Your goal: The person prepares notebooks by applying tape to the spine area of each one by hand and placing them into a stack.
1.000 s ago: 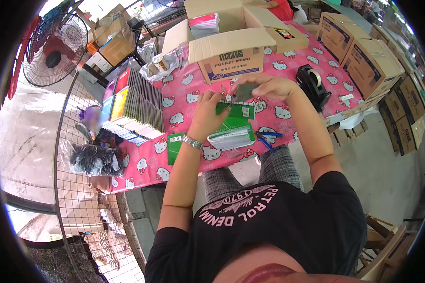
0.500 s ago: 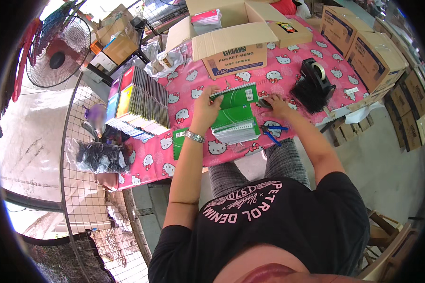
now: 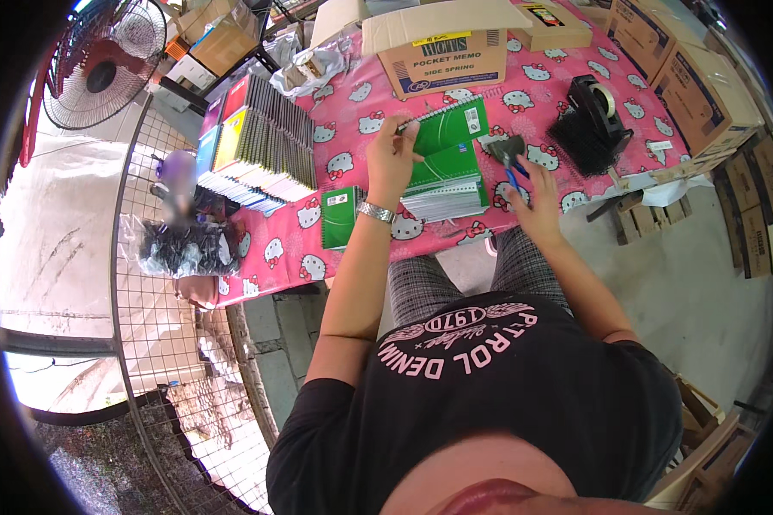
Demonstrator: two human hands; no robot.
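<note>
A green spiral notebook [image 3: 453,123] lies at the middle of the pink table, its coil along the far edge. My left hand [image 3: 393,154], with a metal watch at the wrist, pinches its left end by the coil. Just nearer is a pile of green notebooks [image 3: 445,187] showing white page edges with punched holes. My right hand [image 3: 537,199] is closed around blue-handled pliers [image 3: 513,178] at the right of the pile. A small dark object [image 3: 505,148] sits by the tool's tips; its kind is unclear. Another green notebook [image 3: 338,219] lies left of my left wrist.
Stacks of colourful spiral notebooks [image 3: 258,146] stand at the left. An open cardboard box [image 3: 442,64] is at the back. A black tape dispenser [image 3: 594,120] stands at the right, beside black bristly coils [image 3: 567,142]. Closed cartons [image 3: 696,94] line the far right. A fan [image 3: 103,77] is far left.
My right hand has left the dark object and taken hold of the blue-handled pliers, lifting them from the table's near edge. My left hand stays on the notebook. The view has shifted slightly.
</note>
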